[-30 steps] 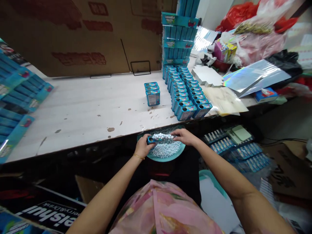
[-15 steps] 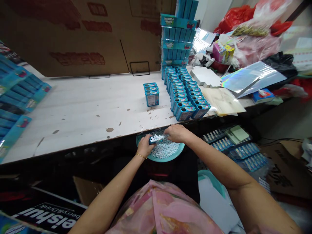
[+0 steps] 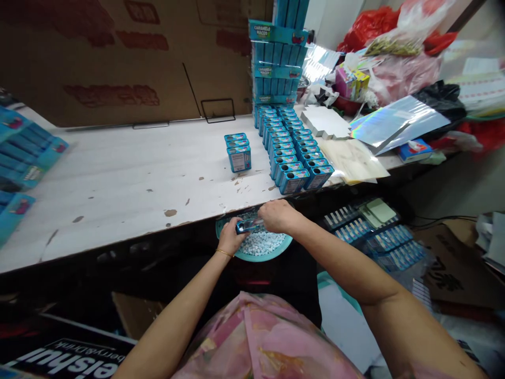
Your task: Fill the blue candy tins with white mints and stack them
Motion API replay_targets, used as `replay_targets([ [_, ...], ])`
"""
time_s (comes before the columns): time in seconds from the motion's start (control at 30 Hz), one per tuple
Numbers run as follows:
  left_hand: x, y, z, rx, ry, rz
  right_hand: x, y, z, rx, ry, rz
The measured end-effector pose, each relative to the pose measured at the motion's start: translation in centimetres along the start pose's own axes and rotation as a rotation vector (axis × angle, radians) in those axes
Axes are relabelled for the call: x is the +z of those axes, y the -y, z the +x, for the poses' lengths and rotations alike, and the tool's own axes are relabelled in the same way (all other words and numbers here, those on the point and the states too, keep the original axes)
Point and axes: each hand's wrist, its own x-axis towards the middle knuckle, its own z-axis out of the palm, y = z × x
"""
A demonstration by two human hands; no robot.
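Observation:
My left hand (image 3: 231, 238) is closed round a small blue tin (image 3: 241, 227), held over a turquoise basin (image 3: 258, 258) of white candies (image 3: 263, 242). Just right of it, my right hand (image 3: 274, 215) is closed on a clear scoop (image 3: 255, 223) that reaches to the tin's top. Most of the scoop's handle is hidden by my fingers. On the white table (image 3: 130, 173) stands a short row of blue tins (image 3: 239, 159), with two long rows of similar tins (image 3: 294, 180) to its right.
Stacked display boxes (image 3: 276, 68) rise behind the long rows. More boxes (image 3: 23, 152) stand at the far left. A large cardboard box (image 3: 130, 58) lines the back. White card (image 3: 325, 122), shiny sheets (image 3: 402, 123) and plastic bags (image 3: 410, 68) lie at the right. Filled trays (image 3: 366, 231) sit below the table.
The white candies heaped at the tin's opening are mostly gone from view, and the clear scoop now lies across its top. The whole view has shifted slightly.

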Motion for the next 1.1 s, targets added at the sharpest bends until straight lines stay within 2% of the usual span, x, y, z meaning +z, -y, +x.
replay_targets([
  [0.1, -0.1, 0.3, -0.2, -0.002, -0.015, -0.047, -0.2, -0.7, -0.7, 0.0, -0.011, 0.003],
  [0.2, -0.5, 1.2, -0.6, -0.016, -0.067, -0.159, 1.3, -2.8, -1.5, 0.018, -0.01, 0.054],
  [0.27, -1.0, 2.2, -1.0, -0.028, -0.102, -0.251, 3.8, -4.6, -1.7, 0.083, 0.018, 0.123],
  [0.37, -1.6, 3.7, -1.3, -0.067, -0.142, -0.358, 9.0, -6.0, -0.7, 0.242, 0.066, 0.267],
  [0.5, -1.7, 5.0, -1.3, -0.121, -0.194, -0.413, 15.3, -3.8, 2.6, 0.309, 0.06, 0.401],
  [0.6, -1.6, 5.3, -1.4, -0.132, -0.206, -0.423, 17.9, -1.8, 4.7, 0.334, 0.01, 0.524],
  [0.67, -1.7, 5.3, -1.5, -0.141, -0.215, -0.431, 18.8, -1.7, 5.5, 0.324, -0.013, 0.616],
  [0.77, -2.0, 5.2, -1.8, -0.155, -0.236, -0.447, 19.1, -2.8, 5.6, 0.265, -0.043, 0.747],
  [0.87, -2.2, 5.0, -1.8, -0.143, -0.24, -0.46, 18.2, -4.3, 4.6, 0.205, -0.078, 0.832],
  [0.97, -2.1, 4.6, -1.6, -0.115, -0.222, -0.457, 16.0, -5.3, 3.1, 0.151, -0.148, 0.934],
  [1.1, -1.6, 3.0, -1.1, -0.064, -0.151, -0.33, 11.4, -5.8, 1.2, 0.035, -0.214, 0.947],
])
